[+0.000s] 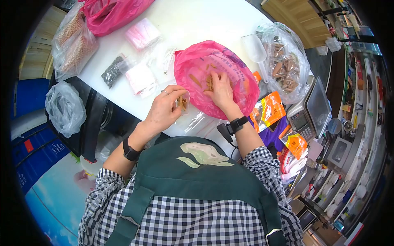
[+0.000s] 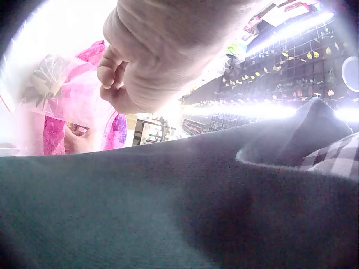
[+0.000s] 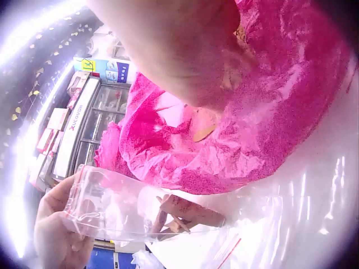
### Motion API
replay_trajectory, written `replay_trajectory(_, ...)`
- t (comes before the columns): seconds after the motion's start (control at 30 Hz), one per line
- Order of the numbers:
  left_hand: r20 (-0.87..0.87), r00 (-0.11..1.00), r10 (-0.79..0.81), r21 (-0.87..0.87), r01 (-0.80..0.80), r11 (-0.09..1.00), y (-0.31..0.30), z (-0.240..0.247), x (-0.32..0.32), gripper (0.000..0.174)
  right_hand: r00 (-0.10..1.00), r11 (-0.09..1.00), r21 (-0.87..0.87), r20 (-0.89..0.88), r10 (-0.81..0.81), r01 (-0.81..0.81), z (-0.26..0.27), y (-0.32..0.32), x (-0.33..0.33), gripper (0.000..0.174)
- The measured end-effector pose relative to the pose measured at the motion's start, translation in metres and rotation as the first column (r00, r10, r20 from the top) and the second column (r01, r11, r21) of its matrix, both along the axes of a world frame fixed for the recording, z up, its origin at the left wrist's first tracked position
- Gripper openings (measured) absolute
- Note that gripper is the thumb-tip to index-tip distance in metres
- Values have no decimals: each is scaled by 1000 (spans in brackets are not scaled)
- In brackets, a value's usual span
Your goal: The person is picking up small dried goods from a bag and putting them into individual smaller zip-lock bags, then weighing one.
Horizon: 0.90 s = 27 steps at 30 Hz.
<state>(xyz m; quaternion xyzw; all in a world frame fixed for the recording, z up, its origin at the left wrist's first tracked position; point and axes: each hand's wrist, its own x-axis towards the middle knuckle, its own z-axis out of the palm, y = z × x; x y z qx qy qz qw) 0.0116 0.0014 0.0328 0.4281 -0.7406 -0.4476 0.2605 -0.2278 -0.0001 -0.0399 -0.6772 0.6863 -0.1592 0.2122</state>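
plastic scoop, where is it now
Upper right in the head view: the scoop lies between the pink bag the right hand reaches into and the clear bag of brown pieces.

Your apron (image 1: 172, 180) is dark green with a pale green and cream leaf motif (image 1: 205, 153); your shirt (image 1: 184, 221) is black-and-white check, your 2 wristbands (image 1: 131, 152) black. You have a bright pink bag (image 1: 184, 61) with blue lettering (image 1: 230, 61), brown pieces (image 1: 195, 79), a clear pouch (image 3: 115, 204) edged in red, orange packets (image 1: 294, 141) and a white counter (image 1: 184, 24).

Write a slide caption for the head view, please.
Left hand pinching a small clear bag, right hand inside an open pink bag.
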Motion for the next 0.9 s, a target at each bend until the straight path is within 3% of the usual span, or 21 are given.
replay_trajectory(0.27,-1,1000,-6,-6,6,1000,-1,-2,0,47,997,997,-26,-30,76,-77,-23,-5,-3,49)
replay_trajectory(0.53,22,999,-29,35,28,999,-4,5,-7,45,990,990,-39,27,138,-137,-27,-4,-10,17)
replay_trajectory(0.57,47,998,-35,88,30,996,-4,7,-8,44,990,990,-41,26,137,-136,-28,-4,-10,17)
replay_trajectory(0.67,40,998,-37,35,36,999,-5,3,-10,43,975,974,-64,12,220,-219,-32,-3,-9,16)
replay_trajectory(0.73,10,999,-37,6,36,999,-5,-3,-12,44,960,962,-71,-124,253,-263,-22,0,-2,18)
replay_trajectory(0.83,-18,999,-37,-27,37,999,-6,-5,-14,45,966,972,-2,-117,232,-234,-12,1,3,15)
replay_trajectory(0.9,-15,999,-38,-31,38,999,-7,-6,-15,45,973,973,-58,-60,221,-225,-20,-1,-1,14)
